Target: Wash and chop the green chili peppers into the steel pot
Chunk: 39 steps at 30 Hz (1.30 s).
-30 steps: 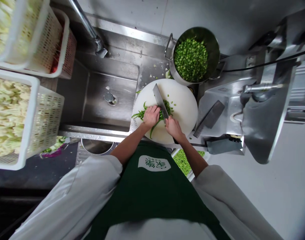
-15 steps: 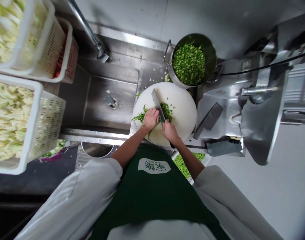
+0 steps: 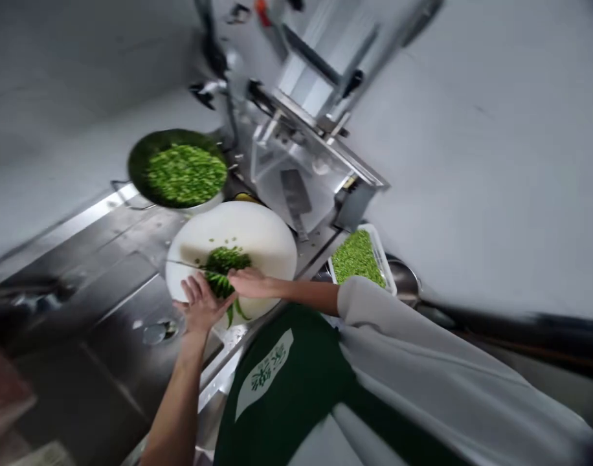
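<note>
My left hand (image 3: pixel 202 304) lies with its fingers stretched out on a bundle of long green beans (image 3: pixel 219 285) at the near edge of a round white cutting board (image 3: pixel 270 236). My right hand (image 3: pixel 248 282) is closed just right of the bundle, gripping a knife (image 3: pixel 187 263). The blade shows only as a thin edge-on line reaching left across the board. A pile of chopped green pieces (image 3: pixel 227 257) sits on the board just beyond both hands. The picture is smeared by motion.
A steel pot (image 3: pixel 145 152) full of chopped greens stands beyond the board. A metal slicing machine (image 3: pixel 301 149) rises at the back right. A white tray (image 3: pixel 382 259) of chopped greens sits right of the board. The steel sink (image 3: pixel 107 304) lies to the left.
The view has swung sharply right and tilted, so the baskets on the left are out of sight. My left hand's fingers have flattened over the beans, and the blade now points left.
</note>
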Each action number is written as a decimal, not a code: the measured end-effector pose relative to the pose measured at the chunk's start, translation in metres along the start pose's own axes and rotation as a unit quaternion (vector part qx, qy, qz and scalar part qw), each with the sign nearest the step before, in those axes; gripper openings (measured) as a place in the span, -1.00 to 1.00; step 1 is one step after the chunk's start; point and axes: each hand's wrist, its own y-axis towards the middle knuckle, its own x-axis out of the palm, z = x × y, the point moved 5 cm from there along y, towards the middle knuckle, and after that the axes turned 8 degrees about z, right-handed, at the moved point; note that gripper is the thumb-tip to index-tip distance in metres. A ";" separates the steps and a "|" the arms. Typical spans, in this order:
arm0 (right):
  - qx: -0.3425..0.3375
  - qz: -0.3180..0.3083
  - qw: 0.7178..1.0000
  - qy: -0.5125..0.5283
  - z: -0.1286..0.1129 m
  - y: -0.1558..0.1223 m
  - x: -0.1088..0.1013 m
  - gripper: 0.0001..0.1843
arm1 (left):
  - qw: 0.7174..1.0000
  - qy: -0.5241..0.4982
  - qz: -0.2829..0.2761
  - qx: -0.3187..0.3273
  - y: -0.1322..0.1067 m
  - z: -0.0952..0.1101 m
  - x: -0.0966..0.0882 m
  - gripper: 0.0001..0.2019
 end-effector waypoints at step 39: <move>0.066 0.011 0.980 -0.188 0.032 -0.067 -0.017 -0.61 | 0.976 -0.098 0.188 -0.042 0.013 0.034 0.050 -0.63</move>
